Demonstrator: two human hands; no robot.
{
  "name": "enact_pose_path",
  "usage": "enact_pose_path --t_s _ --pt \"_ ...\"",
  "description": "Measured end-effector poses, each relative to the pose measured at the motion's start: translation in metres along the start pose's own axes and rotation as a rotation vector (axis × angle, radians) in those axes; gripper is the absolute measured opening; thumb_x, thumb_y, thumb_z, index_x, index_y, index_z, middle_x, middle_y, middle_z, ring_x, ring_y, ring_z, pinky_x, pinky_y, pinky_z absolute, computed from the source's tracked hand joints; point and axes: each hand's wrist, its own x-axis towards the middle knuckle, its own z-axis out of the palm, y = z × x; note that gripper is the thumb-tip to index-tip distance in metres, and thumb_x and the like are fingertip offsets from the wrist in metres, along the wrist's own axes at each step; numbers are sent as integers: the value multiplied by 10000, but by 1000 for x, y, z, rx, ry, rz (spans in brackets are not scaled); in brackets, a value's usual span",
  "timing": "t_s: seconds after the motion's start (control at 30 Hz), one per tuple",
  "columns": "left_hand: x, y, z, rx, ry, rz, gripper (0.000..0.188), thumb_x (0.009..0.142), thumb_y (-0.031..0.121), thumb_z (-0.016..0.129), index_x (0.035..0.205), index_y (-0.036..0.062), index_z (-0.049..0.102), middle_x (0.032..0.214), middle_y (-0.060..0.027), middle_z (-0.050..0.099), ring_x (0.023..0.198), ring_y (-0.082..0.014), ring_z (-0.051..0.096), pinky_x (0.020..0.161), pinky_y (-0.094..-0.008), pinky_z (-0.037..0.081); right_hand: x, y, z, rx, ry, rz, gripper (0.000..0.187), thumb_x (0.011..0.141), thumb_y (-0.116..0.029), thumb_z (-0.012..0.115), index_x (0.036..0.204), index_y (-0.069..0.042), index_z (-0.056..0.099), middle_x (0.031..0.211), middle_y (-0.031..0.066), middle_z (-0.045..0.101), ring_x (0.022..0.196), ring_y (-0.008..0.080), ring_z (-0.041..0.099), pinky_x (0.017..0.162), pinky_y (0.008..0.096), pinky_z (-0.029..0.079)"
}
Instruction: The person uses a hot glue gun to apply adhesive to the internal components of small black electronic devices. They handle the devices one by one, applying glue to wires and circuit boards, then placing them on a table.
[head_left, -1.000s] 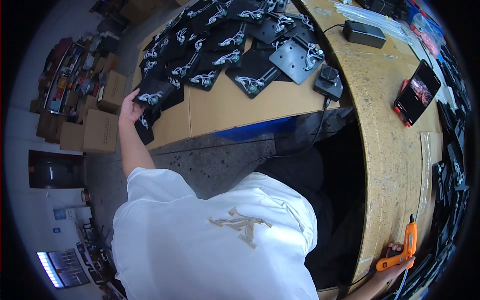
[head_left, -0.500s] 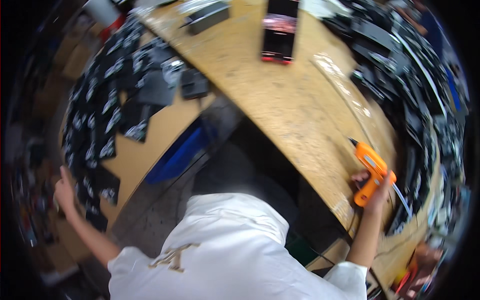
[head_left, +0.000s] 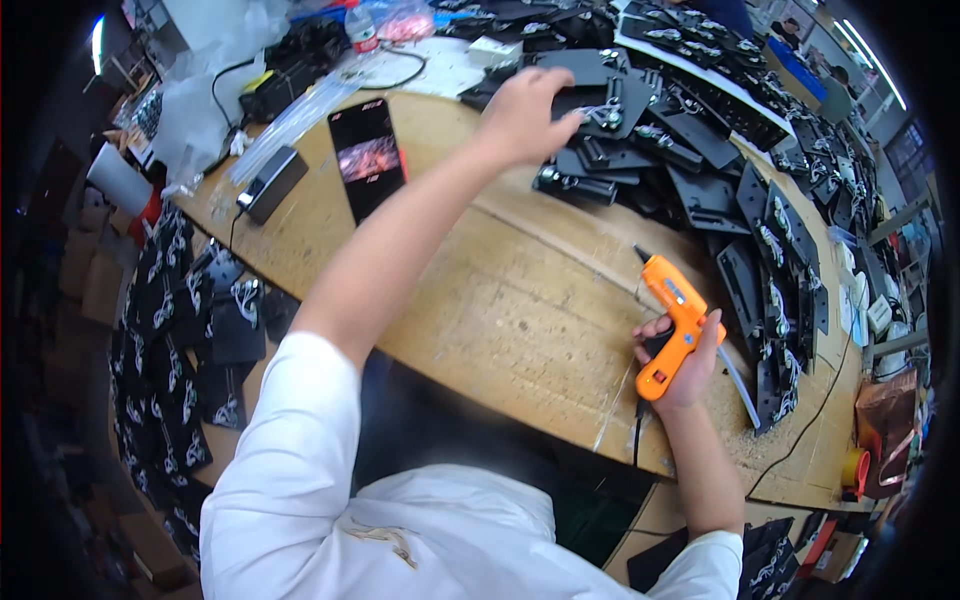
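Through my feed, the right hand [head_left: 692, 377] is wrapped around one orange glue gun [head_left: 682, 315] above the counter [head_left: 500, 305]. Beyond the gun and to its left, the left hand [head_left: 525, 118] has its fingers spread by black plates [head_left: 705, 198], too overlapped for me to count; I cannot tell whether it touches one. Left of the gun I count one phone [head_left: 363, 150] and, farther left, one black box [head_left: 273, 187].

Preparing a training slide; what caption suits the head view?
Right hand holding an orange glue gun, open left hand over black plates.
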Motion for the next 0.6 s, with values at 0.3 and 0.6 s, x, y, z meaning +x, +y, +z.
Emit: enact_pose_path --t_s 0.3,0.6 --pt "121 -83 108 33 -664 -270 1196 575 792 661 1502 165 242 1478 -304 272 1384 -436 246 1129 -477 225 -1 8 -20 -36 -174 -12 712 920 -682 263 852 -41 566 795 106 614 736 235 567 825 406 466" --pt "104 -69 52 10 -780 -35 1232 525 497 861 1486 76 216 1303 -273 505 1222 -375 494 1034 -388 381 2 8 -23 -68 -243 -28 624 973 -575 279 912 -22 562 845 120 591 857 261 577 880 435 452"
